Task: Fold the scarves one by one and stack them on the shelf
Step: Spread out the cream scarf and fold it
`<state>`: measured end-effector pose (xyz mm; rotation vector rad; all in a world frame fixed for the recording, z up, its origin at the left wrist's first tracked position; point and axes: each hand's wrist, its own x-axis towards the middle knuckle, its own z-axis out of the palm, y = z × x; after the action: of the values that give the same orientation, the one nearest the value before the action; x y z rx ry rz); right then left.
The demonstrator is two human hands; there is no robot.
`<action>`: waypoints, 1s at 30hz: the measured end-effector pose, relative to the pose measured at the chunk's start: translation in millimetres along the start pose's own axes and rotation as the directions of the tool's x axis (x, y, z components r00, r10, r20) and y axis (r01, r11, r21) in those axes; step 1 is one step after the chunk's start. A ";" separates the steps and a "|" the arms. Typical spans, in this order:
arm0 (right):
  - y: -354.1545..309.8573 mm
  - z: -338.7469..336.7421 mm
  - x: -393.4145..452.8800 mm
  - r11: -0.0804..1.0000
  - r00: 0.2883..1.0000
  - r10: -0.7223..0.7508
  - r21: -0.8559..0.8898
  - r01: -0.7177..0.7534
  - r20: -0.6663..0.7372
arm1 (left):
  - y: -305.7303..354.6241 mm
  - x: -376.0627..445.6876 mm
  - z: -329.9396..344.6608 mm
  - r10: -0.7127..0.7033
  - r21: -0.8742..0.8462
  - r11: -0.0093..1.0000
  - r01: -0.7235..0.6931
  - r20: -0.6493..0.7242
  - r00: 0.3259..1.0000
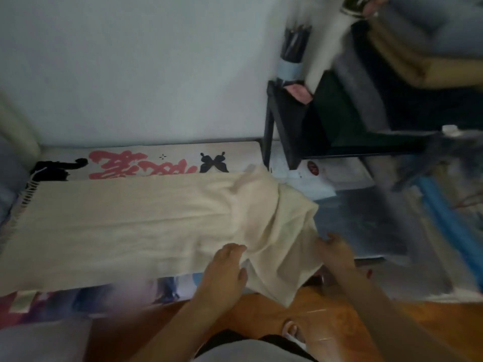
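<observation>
The cream scarf [125,223] is laid out long and flat across the low surface, and everything here is placed against it. At its far left end a fringe [24,202] is seen, unfolded. Behind the scarf, a printed cloth [146,163] with red characters and a black butterfly is spread. Along the scarf's near edge, toward its right end, the left hand [224,273] is pressed down on the fabric, fingers fairly straight, nothing gripped. The right end of the scarf is bunched and rumpled, draped off the edge; just right of that bunch the right hand [337,252] is set at the cloth's border, fingers slightly bent, though whether fabric is pinched cannot be told through the blur.

Up and to the right of the scarf, the black shelf [285,126] is seen, with folded pieces [407,58] in tan and grey stacked on it. So some folding is judged done; this scarf is barely begun, with folding and stacking left.
</observation>
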<state>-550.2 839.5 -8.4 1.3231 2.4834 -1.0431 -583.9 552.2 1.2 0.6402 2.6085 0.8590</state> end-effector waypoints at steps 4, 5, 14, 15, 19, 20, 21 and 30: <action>-8.4 7.2 8.8 0.984 0.968 -0.046 0.180 0.001 0.246 | 61.0 26.2 58.0 -0.071 0.066 0.995 0.073 -0.029 0.997; -10.0 10.0 8.4 0.979 0.952 -0.051 0.203 -0.013 0.303 | 69.8 33.3 64.6 -0.084 0.081 0.993 0.087 -0.038 0.996; 2.9 6.7 -1.0 0.940 0.933 -0.150 -0.246 0.237 0.327 | 95.6 33.3 -4.3 -0.223 -0.140 0.974 0.180 -0.437 0.871; 4.4 0.9 1.9 0.934 0.937 -0.168 -0.255 0.251 0.306 | 91.6 27.6 -18.5 -0.237 -0.142 0.971 0.192 -0.469 0.851; -6.3 -48.0 20.3 0.970 0.968 -0.243 -0.032 0.241 -0.065 | 44.9 7.9 -56.7 -0.298 -0.033 0.947 0.321 -0.466 0.833; -11.1 -67.3 24.8 0.955 0.934 -0.282 0.029 0.295 -0.222 | 33.9 4.5 -61.1 -0.309 -0.010 0.940 0.341 -0.451 0.838; -14.7 -85.9 29.3 0.931 0.869 -0.318 0.048 0.362 -0.380 | 25.1 3.1 -63.2 -0.307 0.016 0.937 0.348 -0.438 0.845; 39.6 -135.9 67.8 0.969 0.967 0.238 -0.049 -0.243 -0.096 | 10.0 14.3 -17.0 -0.258 0.415 0.852 0.320 -0.200 0.945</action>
<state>-534.8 986.4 44.7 1.6353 2.3176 -0.8643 -600.2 558.5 18.3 0.2777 2.9488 0.2168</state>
